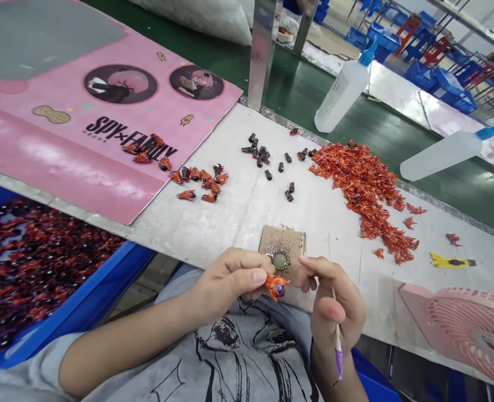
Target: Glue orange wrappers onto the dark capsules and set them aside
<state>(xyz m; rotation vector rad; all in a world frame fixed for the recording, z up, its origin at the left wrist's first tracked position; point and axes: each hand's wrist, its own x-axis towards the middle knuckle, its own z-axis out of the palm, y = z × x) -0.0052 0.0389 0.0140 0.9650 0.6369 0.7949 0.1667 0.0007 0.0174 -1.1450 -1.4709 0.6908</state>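
Between its thumb and fingers my left hand [234,279] pinches a small orange figurine part [276,287] with a blue round spot on it. My right hand [335,304] is just right of that part, its index finger stretched toward it without clearly touching. A thin paintbrush [338,357] with a purple section runs down through my right hand, held against the palm. Behind both hands lies a speckled cardboard piece [269,237] bearing a small round cap of greenish liquid [279,261].
A heap of orange parts [360,184] lies at right, with scattered dark pieces [264,153] farther left. Several joined parts [205,181] sit by a pink mat [117,167]. Around are two bottles [341,97], a yellow cutter [450,261], a pink fan [477,329] and a filled blue bin [121,279].
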